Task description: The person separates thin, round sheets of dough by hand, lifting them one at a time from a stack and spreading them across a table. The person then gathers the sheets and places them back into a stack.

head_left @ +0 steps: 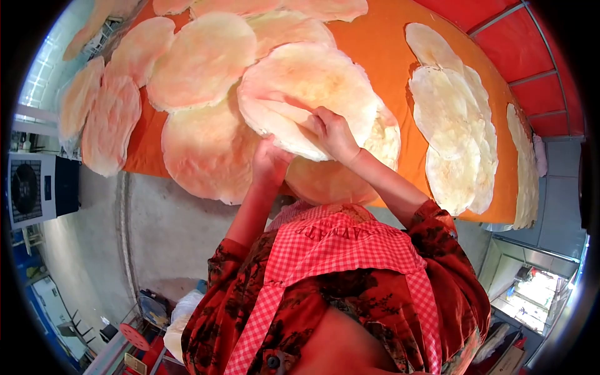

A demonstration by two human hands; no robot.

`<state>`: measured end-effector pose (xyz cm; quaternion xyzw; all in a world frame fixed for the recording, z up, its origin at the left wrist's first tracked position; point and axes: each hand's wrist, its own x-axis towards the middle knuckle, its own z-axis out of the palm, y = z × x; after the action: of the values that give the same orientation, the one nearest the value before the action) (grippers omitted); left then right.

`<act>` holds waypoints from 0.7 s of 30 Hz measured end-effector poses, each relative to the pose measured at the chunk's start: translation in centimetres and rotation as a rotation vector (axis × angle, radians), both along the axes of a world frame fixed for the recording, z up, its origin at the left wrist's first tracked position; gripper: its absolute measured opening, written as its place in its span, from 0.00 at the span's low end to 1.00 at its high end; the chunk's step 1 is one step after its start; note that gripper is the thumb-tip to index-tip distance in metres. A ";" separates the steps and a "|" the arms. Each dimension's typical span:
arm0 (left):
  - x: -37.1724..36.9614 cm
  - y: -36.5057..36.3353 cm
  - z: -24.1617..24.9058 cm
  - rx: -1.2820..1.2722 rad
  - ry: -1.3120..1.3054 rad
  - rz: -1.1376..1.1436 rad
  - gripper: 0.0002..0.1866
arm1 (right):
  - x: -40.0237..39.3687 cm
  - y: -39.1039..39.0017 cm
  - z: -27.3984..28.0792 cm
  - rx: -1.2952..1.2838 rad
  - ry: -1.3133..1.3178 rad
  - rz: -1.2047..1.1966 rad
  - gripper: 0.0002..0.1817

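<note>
Both hands grip one thin round sheet over the orange desk: right hand fingers pinching its folded edge, left hand fingers curled beneath. A hard tug probably tears it.

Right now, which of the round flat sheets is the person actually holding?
The large one at centre: both the left hand and right hand grip its near edge. The others lie untouched.

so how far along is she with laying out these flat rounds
Much looks done: many thin rounds already lie overlapping across the orange cloth, with paler ones on one side. In hand: both the left hand and right hand grip one large round. Left: bare cloth shows between the groups.
</note>
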<state>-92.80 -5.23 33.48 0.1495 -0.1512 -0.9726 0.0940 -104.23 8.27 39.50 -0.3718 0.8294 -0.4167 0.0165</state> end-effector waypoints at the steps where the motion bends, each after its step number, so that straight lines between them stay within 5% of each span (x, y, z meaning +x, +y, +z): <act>1: 0.2 -0.3 -0.7 0.027 0.014 -0.020 0.23 | -0.2 0.0 0.1 0.000 -0.044 -0.023 0.03; 8: -1.1 0.0 -2.1 -0.171 -0.068 0.029 0.23 | -1.7 0.5 -0.6 0.082 -0.213 -0.029 0.11; 11: -2.0 0.9 -2.6 -0.339 -0.240 0.132 0.12 | 1.7 -0.3 0.6 0.004 0.234 0.165 0.22; 12: -1.5 0.4 -0.2 -0.387 -0.374 -0.008 0.11 | 2.4 -0.3 0.1 0.063 0.258 0.170 0.26; 14: -2.6 0.1 -10.8 -0.780 -0.507 0.095 0.09 | 1.9 0.2 -2.3 0.191 0.322 0.151 0.34; 15: -2.2 0.3 -10.2 -1.149 -0.498 0.019 0.10 | 0.4 0.5 -2.3 0.049 0.256 0.199 0.29; 17: -1.8 -0.5 -8.1 -1.500 -0.141 0.186 0.17 | -4.0 0.8 -0.1 0.042 0.174 0.099 0.12; 18: -0.9 -0.7 -6.3 -2.134 0.041 0.404 0.21 | -7.1 1.1 0.5 -0.034 0.116 0.074 0.10; 21: -0.6 0.0 -4.8 -2.148 -0.115 0.280 0.23 | -19.3 3.4 10.0 0.114 -0.067 0.020 0.07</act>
<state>-93.35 -5.25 28.70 0.0503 -0.9094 -0.3044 0.2788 -123.49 11.68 49.47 -0.3645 0.8469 -0.3808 0.0696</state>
